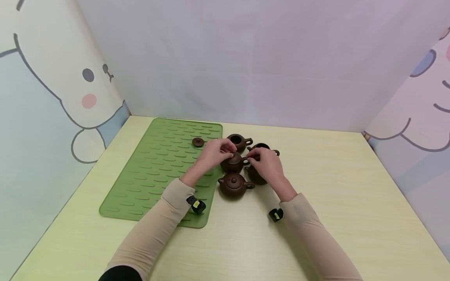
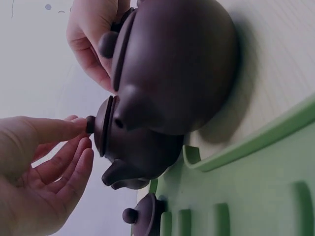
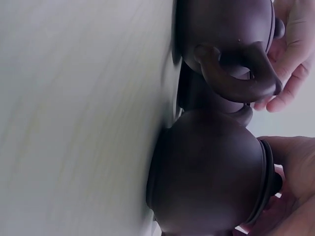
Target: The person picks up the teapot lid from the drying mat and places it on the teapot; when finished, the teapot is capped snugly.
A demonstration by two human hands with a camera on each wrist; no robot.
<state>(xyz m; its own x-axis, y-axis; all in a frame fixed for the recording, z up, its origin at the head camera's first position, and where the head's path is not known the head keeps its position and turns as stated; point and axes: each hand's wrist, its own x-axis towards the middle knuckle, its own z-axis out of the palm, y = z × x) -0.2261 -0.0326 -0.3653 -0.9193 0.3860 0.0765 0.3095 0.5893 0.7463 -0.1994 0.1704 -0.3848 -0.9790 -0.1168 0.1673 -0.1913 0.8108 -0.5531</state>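
Several small dark brown clay teapots stand close together. My left hand pinches the knob of the lid on the middle teapot; the lid sits on its rim. My right hand is over the right-hand teapot, its fingers around the lid knob, partly hidden by the hand. Nearest the person is a lidded teapot, untouched. Behind are two teapots without lids, one at the back left and one at the back right, the latter partly behind my right hand.
A green ridged mat lies on the left of the pale wooden table, its right edge beside the teapots. One loose lid rests on the mat. A pale cloth wall stands behind the table.
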